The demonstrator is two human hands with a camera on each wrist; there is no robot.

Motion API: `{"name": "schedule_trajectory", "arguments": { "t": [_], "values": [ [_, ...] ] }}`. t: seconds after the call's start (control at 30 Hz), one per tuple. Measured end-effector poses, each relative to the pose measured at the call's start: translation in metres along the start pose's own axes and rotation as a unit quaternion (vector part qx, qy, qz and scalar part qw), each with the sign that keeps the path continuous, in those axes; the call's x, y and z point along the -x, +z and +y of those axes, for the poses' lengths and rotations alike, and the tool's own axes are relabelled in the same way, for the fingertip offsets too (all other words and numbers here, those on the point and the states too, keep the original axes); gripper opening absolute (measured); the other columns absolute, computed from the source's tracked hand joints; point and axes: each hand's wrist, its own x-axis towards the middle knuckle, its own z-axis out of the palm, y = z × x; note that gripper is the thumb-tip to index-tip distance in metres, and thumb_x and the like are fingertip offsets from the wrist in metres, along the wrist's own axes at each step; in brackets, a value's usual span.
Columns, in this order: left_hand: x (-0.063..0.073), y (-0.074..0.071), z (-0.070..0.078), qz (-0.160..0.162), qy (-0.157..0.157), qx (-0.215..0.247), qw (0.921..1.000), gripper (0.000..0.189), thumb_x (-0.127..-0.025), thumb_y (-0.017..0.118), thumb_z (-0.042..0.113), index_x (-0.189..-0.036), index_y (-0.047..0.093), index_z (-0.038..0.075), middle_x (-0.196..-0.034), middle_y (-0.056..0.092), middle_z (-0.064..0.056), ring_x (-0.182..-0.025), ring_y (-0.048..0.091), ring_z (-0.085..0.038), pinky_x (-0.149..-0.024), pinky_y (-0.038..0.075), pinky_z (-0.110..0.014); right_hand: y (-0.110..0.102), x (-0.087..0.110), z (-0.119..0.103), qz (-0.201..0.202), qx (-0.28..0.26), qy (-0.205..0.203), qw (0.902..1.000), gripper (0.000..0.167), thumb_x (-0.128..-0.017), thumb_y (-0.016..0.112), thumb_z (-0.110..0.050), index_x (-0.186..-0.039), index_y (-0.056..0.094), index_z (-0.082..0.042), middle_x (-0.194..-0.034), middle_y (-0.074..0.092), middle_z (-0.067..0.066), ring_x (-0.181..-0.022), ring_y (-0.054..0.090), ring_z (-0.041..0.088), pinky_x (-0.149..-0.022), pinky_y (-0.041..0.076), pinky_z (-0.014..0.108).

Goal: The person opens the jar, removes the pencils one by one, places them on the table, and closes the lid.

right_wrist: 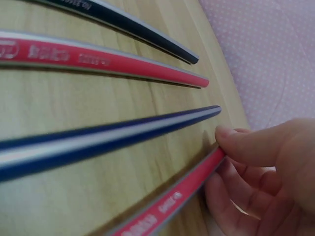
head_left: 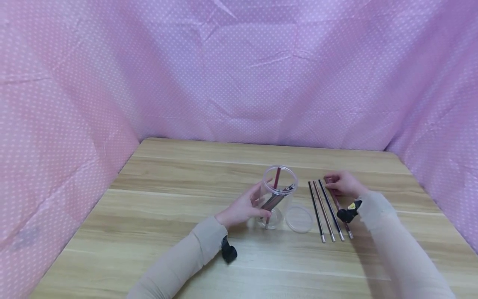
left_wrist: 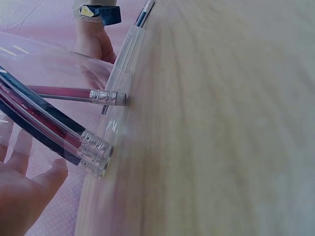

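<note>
My left hand point(head_left: 242, 210) holds a clear plastic jar point(head_left: 296, 181) by its side, on the table. Several pencils point(head_left: 274, 201) lean inside it. The left wrist view shows their eraser ends point(left_wrist: 93, 152) at the bottom; one red pencil point(left_wrist: 64, 92) leans apart from the rest. To the right, my right hand point(head_left: 343, 184) pinches the far end of a red pencil point(right_wrist: 172, 194) between thumb and fingers. Beside that pencil lie a blue pencil point(right_wrist: 113, 135), another red pencil point(right_wrist: 113, 56) and a black pencil point(right_wrist: 142, 30), roughly side by side, eraser ends toward me.
A round clear lid point(head_left: 298, 219) lies flat between the jar and the row of pencils. The wood-grain table point(head_left: 168, 199) extends left of the jar. Pink dotted cloth point(head_left: 239, 83) hangs behind it and on both sides.
</note>
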Motion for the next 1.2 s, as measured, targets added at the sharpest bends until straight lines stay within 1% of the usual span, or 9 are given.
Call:
{"name": "schedule_trajectory", "arguments": {
  "t": [0.13, 0.27, 0.37, 0.57, 0.67, 0.77, 0.9, 1.0, 1.2],
  "values": [
    [0.0, 0.0, 0.001, 0.002, 0.0, -0.001, 1.0, 0.094, -0.078, 0.071, -0.003, -0.152, 0.018, 0.018, -0.154, 0.031, -0.004, -0.144, 0.022, -0.024, -0.118, 0.022, -0.044, 0.002, 0.0, -0.002, 0.005, 0.005, 0.007, 0.9999, 0.047, -0.09, 0.057, -0.001, -0.13, 0.041, 0.016, -0.108, 0.06, 0.03, -0.085, 0.063, 0.015, -0.08, 0.059, 0.039],
    [0.001, 0.001, 0.002, 0.002, 0.0, -0.001, 1.0, 0.094, -0.078, 0.071, -0.003, -0.152, 0.018, 0.019, -0.154, 0.032, -0.004, -0.144, 0.022, -0.024, -0.118, 0.022, -0.044, 0.003, -0.001, -0.004, 0.016, 0.015, 0.01, 0.9997, 0.044, -0.089, 0.058, 0.0, -0.128, 0.044, 0.016, -0.103, 0.061, 0.027, -0.079, 0.061, 0.011, -0.073, 0.06, 0.033],
    [0.0, 0.001, 0.002, 0.002, -0.001, 0.001, 1.0, 0.094, -0.078, 0.071, -0.003, -0.152, 0.018, 0.02, -0.154, 0.032, -0.003, -0.144, 0.023, -0.023, -0.118, 0.022, -0.043, 0.004, -0.001, -0.004, 0.023, 0.022, 0.01, 0.9994, 0.042, -0.089, 0.058, 0.0, -0.126, 0.045, 0.015, -0.101, 0.062, 0.025, -0.077, 0.061, 0.011, -0.07, 0.059, 0.03],
    [0.001, 0.003, 0.004, 0.003, -0.006, 0.009, 0.9999, 0.094, -0.077, 0.07, -0.005, -0.152, 0.018, 0.019, -0.154, 0.031, -0.006, -0.144, 0.022, -0.024, -0.119, 0.022, -0.042, 0.003, 0.001, -0.003, 0.034, 0.058, 0.002, 0.9977, 0.045, -0.09, 0.058, -0.005, -0.13, 0.043, 0.013, -0.104, 0.059, 0.028, -0.08, 0.062, 0.016, -0.068, 0.059, 0.029],
    [0.001, 0.003, 0.005, 0.006, -0.012, 0.009, 0.9999, 0.095, -0.077, 0.07, -0.005, -0.152, 0.018, 0.02, -0.154, 0.031, -0.006, -0.144, 0.022, -0.024, -0.119, 0.021, -0.041, 0.002, 0.003, -0.005, 0.041, 0.06, 0.0, 0.9974, 0.047, -0.093, 0.056, -0.008, -0.131, 0.041, 0.014, -0.108, 0.057, 0.03, -0.082, 0.063, 0.018, -0.069, 0.059, 0.029],
    [0.001, 0.003, 0.005, 0.009, -0.017, 0.009, 0.9998, 0.095, -0.077, 0.071, -0.005, -0.152, 0.018, 0.022, -0.154, 0.031, -0.005, -0.144, 0.023, -0.025, -0.119, 0.021, -0.042, 0.0, 0.007, -0.008, 0.057, 0.063, -0.005, 0.9964, 0.046, -0.094, 0.054, -0.012, -0.131, 0.043, 0.013, -0.111, 0.057, 0.031, -0.085, 0.062, 0.021, -0.069, 0.056, 0.027],
    [0.0, 0.002, 0.006, 0.009, -0.019, 0.009, 0.9997, 0.095, -0.077, 0.071, -0.005, -0.152, 0.019, 0.023, -0.154, 0.031, -0.004, -0.144, 0.023, -0.024, -0.119, 0.021, -0.041, -0.002, 0.013, -0.015, 0.08, 0.071, -0.024, 0.994, 0.043, -0.095, 0.054, -0.014, -0.128, 0.047, 0.011, -0.111, 0.058, 0.03, -0.088, 0.061, 0.026, -0.067, 0.054, 0.025],
    [0.0, 0.002, 0.006, 0.007, -0.018, 0.011, 0.9997, 0.095, -0.077, 0.07, -0.005, -0.152, 0.019, 0.022, -0.154, 0.031, -0.005, -0.144, 0.023, -0.024, -0.119, 0.021, -0.041, -0.002, 0.016, -0.022, 0.088, 0.071, -0.05, 0.9923, 0.04, -0.094, 0.054, -0.012, -0.126, 0.049, 0.012, -0.109, 0.058, 0.03, -0.087, 0.062, 0.028, -0.065, 0.056, 0.026],
    [0.002, 0.002, 0.006, 0.004, -0.026, 0.014, 0.9996, 0.095, -0.077, 0.07, -0.006, -0.152, 0.019, 0.023, -0.154, 0.03, -0.005, -0.144, 0.022, -0.025, -0.119, 0.02, -0.041, 0.002, 0.025, -0.045, 0.1, 0.096, -0.091, 0.9861, 0.035, -0.095, 0.055, -0.014, -0.123, 0.055, 0.007, -0.107, 0.062, 0.025, -0.091, 0.062, 0.031, -0.07, 0.053, 0.028]
  ]
}}
